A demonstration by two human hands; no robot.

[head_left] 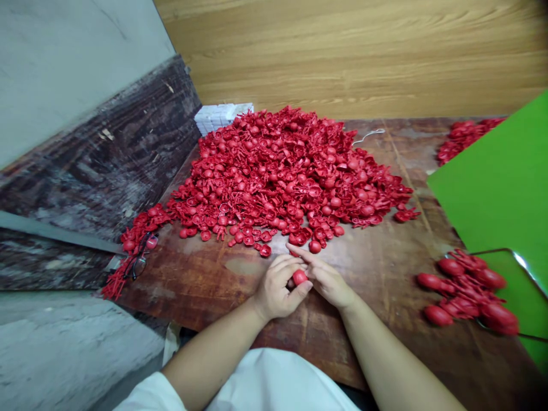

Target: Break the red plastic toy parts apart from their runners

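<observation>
My left hand point(279, 290) is closed around a small red plastic piece with a round, ball-like end point(299, 277), the thumb lying along its near side. Against it from the right, my right hand point(329, 278) has its fingers at the same piece. Its index finger stretches forward, over my left fingers, to the near edge of a large pile of red plastic pieces point(274, 177). Many of these have hollow half-round heads and thin limbs. A loose red ball-ended piece point(315, 246) lies just beyond my right fingers. The held piece's lower part is hidden by my hands.
Glasses point(139, 265) lie on red pieces at the left table edge. Red round-headed figures point(466, 291) sit on the right beside a green board point(500, 188). White stacked blocks point(220, 117) and a white string point(368, 136) lie at the back of the wooden table point(377, 268).
</observation>
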